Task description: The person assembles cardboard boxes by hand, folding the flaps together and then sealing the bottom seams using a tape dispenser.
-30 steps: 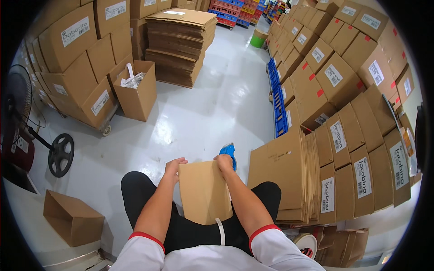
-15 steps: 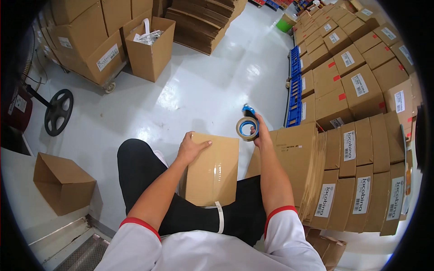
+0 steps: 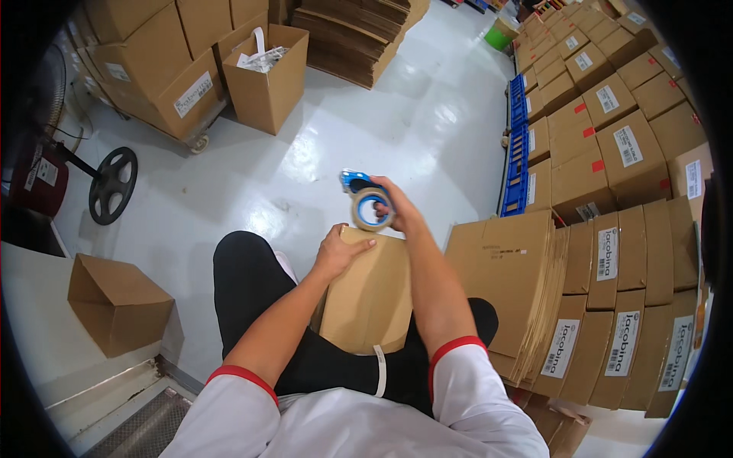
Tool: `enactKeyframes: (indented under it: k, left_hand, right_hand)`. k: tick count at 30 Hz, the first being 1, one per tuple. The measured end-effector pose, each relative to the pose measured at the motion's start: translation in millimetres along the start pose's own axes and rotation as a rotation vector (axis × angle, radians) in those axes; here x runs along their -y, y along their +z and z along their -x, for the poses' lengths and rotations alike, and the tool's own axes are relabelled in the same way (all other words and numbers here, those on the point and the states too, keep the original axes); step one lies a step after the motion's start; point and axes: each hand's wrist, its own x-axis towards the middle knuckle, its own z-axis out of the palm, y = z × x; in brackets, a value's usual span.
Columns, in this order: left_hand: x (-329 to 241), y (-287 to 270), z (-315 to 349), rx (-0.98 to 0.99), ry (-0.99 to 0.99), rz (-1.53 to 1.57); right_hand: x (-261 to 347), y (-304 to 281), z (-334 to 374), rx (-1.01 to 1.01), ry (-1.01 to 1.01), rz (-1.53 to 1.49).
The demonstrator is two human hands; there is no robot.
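A brown cardboard box (image 3: pixel 368 298) rests on my lap between my thighs. My left hand (image 3: pixel 341 250) grips its far left corner, thumb lying over the top face and fingers down the side. In my right hand (image 3: pixel 397 204) is a blue and black tape dispenser (image 3: pixel 356 182) with a roll of clear tan tape (image 3: pixel 372 210) on it. The fingers wrap round the handle, partly hidden behind the roll. The dispenser is at the far edge of the box, just beyond my left thumb; whether the tape touches the cardboard I cannot tell.
Flattened cardboard sheets (image 3: pixel 500 282) lean at my right, beside stacked labelled boxes (image 3: pixel 607 343). An open carton (image 3: pixel 122 305) lies at left near a black wheel-shaped base (image 3: pixel 113 185). Ahead stand a carton with white scraps (image 3: pixel 267 84), loaded boxes on a trolley and blue pallets (image 3: pixel 515 160).
My right hand has brought the tape dispenser left, from beside the box to its far edge. My left hand keeps its hold on the corner. The whole view has shifted slightly.
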Motion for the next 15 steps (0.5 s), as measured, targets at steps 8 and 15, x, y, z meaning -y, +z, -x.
enactKeyframes:
  k: [8,15]
  left_hand:
    - [33,-11,-21,0.169,0.109,0.358]
    - [14,-24,-12,0.209,0.025,0.072]
  right_hand:
    - [-13,92,51,-0.138,-0.635,0.721]
    - [-16,-7,146,-0.572,-0.588,1.138]
